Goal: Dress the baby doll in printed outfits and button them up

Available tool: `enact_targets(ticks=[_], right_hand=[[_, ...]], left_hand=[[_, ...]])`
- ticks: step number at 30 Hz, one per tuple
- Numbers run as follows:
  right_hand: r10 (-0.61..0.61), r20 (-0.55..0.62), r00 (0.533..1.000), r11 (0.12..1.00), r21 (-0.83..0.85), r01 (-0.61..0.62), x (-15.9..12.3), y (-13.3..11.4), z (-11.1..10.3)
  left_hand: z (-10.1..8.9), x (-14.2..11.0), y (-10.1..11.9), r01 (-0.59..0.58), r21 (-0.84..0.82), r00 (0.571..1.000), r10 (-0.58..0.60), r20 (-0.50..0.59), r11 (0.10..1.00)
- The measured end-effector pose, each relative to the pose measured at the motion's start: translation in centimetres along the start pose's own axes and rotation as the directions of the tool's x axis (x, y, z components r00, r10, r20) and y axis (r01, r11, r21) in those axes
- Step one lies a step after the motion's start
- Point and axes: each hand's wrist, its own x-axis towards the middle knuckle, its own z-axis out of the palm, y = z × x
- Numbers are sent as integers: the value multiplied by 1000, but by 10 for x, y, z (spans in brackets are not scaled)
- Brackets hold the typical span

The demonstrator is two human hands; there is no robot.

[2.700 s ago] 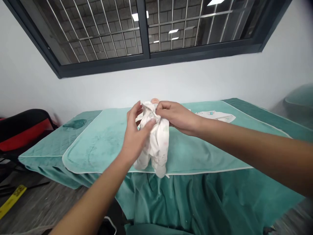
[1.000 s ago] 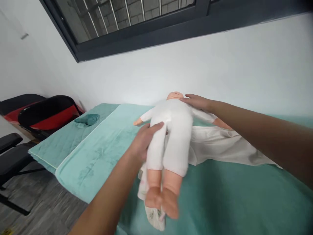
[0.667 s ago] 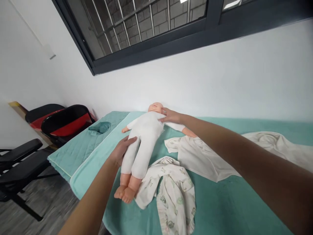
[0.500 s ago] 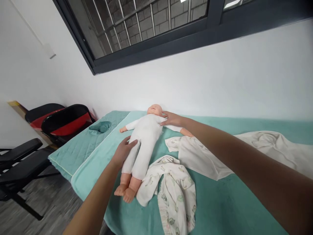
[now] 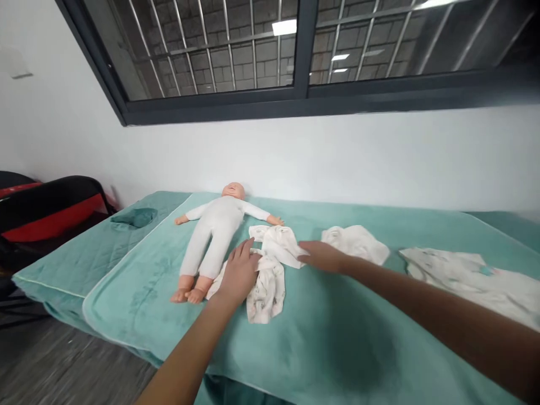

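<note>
A baby doll [image 5: 221,219] in a white bodysuit lies on its back with its arms spread. Beside its legs is a crumpled patterned baby garment [image 5: 268,292], partly covered by my left hand [image 5: 239,273]. That hand is open, fingers stretched over the cloth; whether it presses on it I cannot tell. A white baby garment [image 5: 280,244] lies just beyond, below the doll's outstretched arm. My right hand [image 5: 320,256] pinches the right edge of this white garment between thumb and fingers.
A green padded cover [image 5: 329,349] spreads over the bed. Farther right lie another white cloth [image 5: 358,242] and a printed garment [image 5: 455,273], partly behind my right forearm. Black-and-red chairs [image 5: 54,208] stand at the left. A barred window [image 5: 211,50] is set in the white wall behind.
Both hands have left the doll and moved right to the garments. My right hand has taken hold of the white garment's edge. The view has shifted right and back.
</note>
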Motion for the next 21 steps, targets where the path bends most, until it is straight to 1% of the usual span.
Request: enact_targets(ticks=[1, 2, 3, 4, 5, 6, 8, 9, 10, 11, 12, 13, 14, 15, 16, 17, 19, 20, 21], right_hand=[[-45, -5, 999, 999, 21, 45, -13, -21, 3], [-116, -17, 993, 992, 55, 117, -28, -41, 4], [-235, -80, 969, 962, 124, 244, -43, -58, 1], [-308, -153, 939, 926, 179, 333, -58, -71, -5], [-353, -200, 914, 889, 232, 394, -74, -81, -12], [-394, -234, 889, 846, 284, 450, -90, -87, -21], [-440, -260, 859, 777, 369, 510, -120, -89, -38], [-436, -267, 859, 759, 404, 511, -134, -86, -44], [-400, -275, 874, 757, 439, 484, -146, -81, -48], [-335, -279, 900, 760, 485, 433, -158, -76, -49], [-259, -269, 927, 752, 546, 369, -168, -71, -48], [-192, -247, 950, 724, 618, 307, -177, -67, -45], [-146, -210, 967, 676, 692, 252, -184, -63, -40], [-126, -173, 977, 620, 755, 214, -191, -60, -34], [-129, -148, 981, 575, 794, 195, -197, -58, -26], [-133, -145, 980, 557, 807, 195, -202, -59, -17], [-105, -202, 974, 580, 783, 225, -216, -65, 7], [-98, -230, 968, 598, 764, 242, -226, -70, 21], [-99, -247, 964, 602, 756, 256, -238, -78, 37]], left_hand=[[-2, 1, 10, -28, -59, 999, 25, -43, 998], [-6, -1, 20, -71, -129, 993, 58, -100, 989], [-11, -4, 30, -119, -218, 984, 85, -157, 969], [-17, -9, 39, -152, -328, 976, 90, -197, 932], [-24, -14, 49, -151, -449, 978, 67, -198, 880], [-32, -19, 58, -113, -565, 987, 28, -156, 817], [-46, -29, 78, 31, -717, 997, -71, -25, 696], [-52, -32, 88, 91, -752, 992, -128, 10, 653], [-59, -34, 100, 126, -774, 981, -195, 3, 621], [-65, -36, 112, 135, -794, 962, -272, -39, 592], [-70, -38, 125, 127, -817, 930, -353, -99, 563], [-76, -40, 138, 109, -838, 891, -427, -156, 534], [-80, -42, 150, 88, -856, 856, -478, -196, 509], [-83, -45, 162, 63, -869, 841, -495, -218, 491], [-85, -50, 172, 37, -876, 855, -469, -221, 480], [-85, -58, 181, 9, -879, 890, -404, -209, 476], [-78, -83, 192, -9, -878, 966, -223, -132, 479], [-72, -101, 195, 5, -876, 986, -146, -75, 483], [-64, -122, 196, 44, -872, 994, -109, -11, 487]])
